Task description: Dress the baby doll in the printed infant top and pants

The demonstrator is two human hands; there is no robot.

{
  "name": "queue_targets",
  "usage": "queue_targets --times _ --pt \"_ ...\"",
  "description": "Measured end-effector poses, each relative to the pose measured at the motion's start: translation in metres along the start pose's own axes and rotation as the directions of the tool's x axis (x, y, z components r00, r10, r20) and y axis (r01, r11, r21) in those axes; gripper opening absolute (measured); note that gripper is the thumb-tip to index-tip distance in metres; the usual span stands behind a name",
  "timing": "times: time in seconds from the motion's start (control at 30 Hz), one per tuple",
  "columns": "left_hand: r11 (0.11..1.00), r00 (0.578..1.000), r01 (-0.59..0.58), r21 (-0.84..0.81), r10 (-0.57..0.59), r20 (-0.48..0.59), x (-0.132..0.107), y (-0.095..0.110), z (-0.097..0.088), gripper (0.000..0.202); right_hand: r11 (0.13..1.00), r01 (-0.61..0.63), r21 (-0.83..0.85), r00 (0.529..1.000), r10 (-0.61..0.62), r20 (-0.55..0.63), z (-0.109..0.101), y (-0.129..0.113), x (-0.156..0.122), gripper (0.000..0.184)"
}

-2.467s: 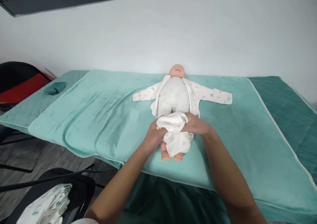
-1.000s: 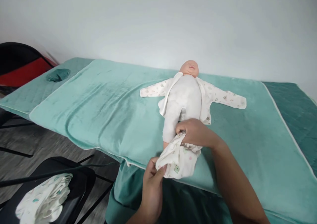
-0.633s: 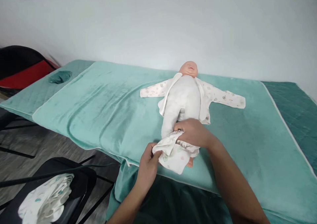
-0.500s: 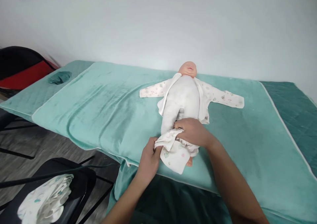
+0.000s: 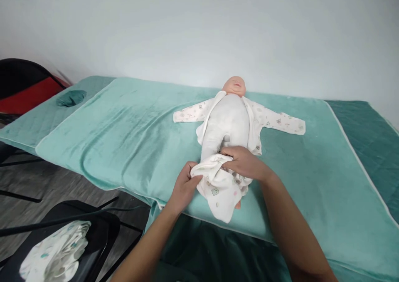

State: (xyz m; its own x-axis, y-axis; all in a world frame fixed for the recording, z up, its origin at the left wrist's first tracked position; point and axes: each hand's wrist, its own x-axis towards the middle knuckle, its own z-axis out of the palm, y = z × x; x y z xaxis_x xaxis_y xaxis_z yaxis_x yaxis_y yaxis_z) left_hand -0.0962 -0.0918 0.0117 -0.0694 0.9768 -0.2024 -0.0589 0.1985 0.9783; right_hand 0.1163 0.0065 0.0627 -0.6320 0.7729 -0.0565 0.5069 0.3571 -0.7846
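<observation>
A baby doll with a white cloth body lies on its back, feet toward me. It wears an open, printed white jacket, arms spread in the sleeves. White printed baby pants are bunched around its lower legs, one pant leg hanging toward me. My left hand is closed on the pants' edge at the left. My right hand pinches the cloth between the doll's legs, its fingertips partly hidden in folds. Part of a foot shows beside the pants.
The doll lies on a massage table with a teal velvet cover and a face hole at the left end. Lower left, a black chair holds folded printed cloth. Another black and red chair stands further back. A white wall borders the far side.
My left hand has drawn the pants' edge slightly up and outward around the doll's leg. The fabric there looks wider, and my right hand has shifted slightly within the folds.
</observation>
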Motion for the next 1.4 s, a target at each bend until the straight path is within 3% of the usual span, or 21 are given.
queue_targets --times 0.07,0.13,0.23,0.37,0.53,0.73,0.83,1.07,1.23,1.4 --pt "0.996 0.986 0.082 -0.043 -0.074 0.147 -0.009 0.005 -0.006 0.035 1.0 -0.002 0.021 1.0 0.001 0.024 -0.001 0.0 -0.001 0.003" --pt "0.991 0.954 0.131 0.009 -0.129 0.269 -0.019 0.008 -0.011 0.038 0.999 0.021 0.025 0.999 -0.022 0.047 -0.002 0.0 -0.002 0.009" --pt "0.984 0.928 0.118 0.131 -0.156 0.338 -0.024 0.011 -0.015 0.037 0.998 0.061 0.014 0.996 -0.062 0.062 -0.002 0.002 -0.002 0.014" --pt "0.959 0.961 0.035 0.28 -0.109 0.253 -0.013 0.017 -0.015 0.026 0.997 0.071 0.009 0.995 -0.071 0.072 -0.002 0.002 -0.003 0.012" --pt "0.878 0.99 -0.092 0.469 0.033 0.134 0.013 0.022 -0.017 0.017 0.999 0.047 0.01 0.994 -0.048 0.098 -0.005 -0.002 -0.003 0.014" --pt "0.924 0.987 -0.149 0.352 0.158 0.004 0.046 0.015 -0.016 0.015 0.997 0.041 -0.061 0.992 -0.033 0.121 -0.009 -0.004 -0.002 0.027" --pt "0.923 0.973 -0.213 0.321 0.231 -0.018 0.061 0.017 -0.011 0.013 0.994 0.02 -0.109 0.998 -0.013 0.066 -0.007 -0.003 -0.001 0.03" --pt "0.742 0.861 -0.415 0.526 0.507 -0.037 0.097 0.027 0.004 0.005 0.999 -0.012 -0.053 0.996 0.007 -0.085 0.0 0.001 0.004 0.026" --pt "0.691 0.778 -0.524 0.498 0.627 -0.051 0.113 0.022 0.015 0.008 0.997 -0.062 0.036 0.967 0.069 -0.244 0.003 0.004 0.008 0.022" --pt "0.571 0.662 -0.653 0.498 0.749 0.009 0.126 0.018 0.017 0.009 0.972 -0.107 0.207 0.95 0.162 -0.268 0.006 0.003 0.008 0.02"
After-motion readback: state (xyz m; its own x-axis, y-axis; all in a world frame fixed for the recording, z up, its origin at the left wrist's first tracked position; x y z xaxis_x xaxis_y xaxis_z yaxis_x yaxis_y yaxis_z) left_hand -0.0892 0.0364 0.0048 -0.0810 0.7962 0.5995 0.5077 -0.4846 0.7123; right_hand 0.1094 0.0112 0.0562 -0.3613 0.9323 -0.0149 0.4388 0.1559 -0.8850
